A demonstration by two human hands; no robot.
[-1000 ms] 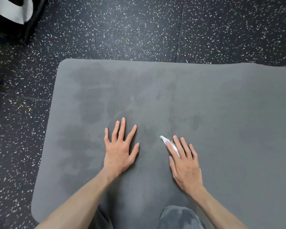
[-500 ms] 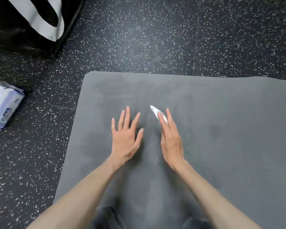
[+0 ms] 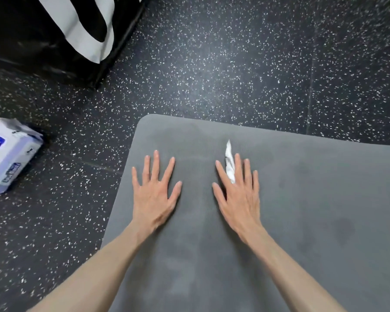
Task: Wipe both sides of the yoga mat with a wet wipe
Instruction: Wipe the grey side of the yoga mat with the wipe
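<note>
Even, soft overhead light falls on the grey foam yoga mat [image 3: 302,199], with faint shadows beneath both forearms. Wide-angle distortion bows the mat's far edge. Slight motion blur softens the white-and-blue wipes packet [image 3: 8,156] at nine o'clock.

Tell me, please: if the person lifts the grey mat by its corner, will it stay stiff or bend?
The mat would probably bend: it looks thin and lies flat on the floor. Its matte, finely textured surface probably gives some grip.

Black speckled floor [image 3: 223,64] — grey yoga mat [image 3: 313,210], wipes pack [image 3: 9,156], black-and-white bag [image 3: 54,30].
</note>
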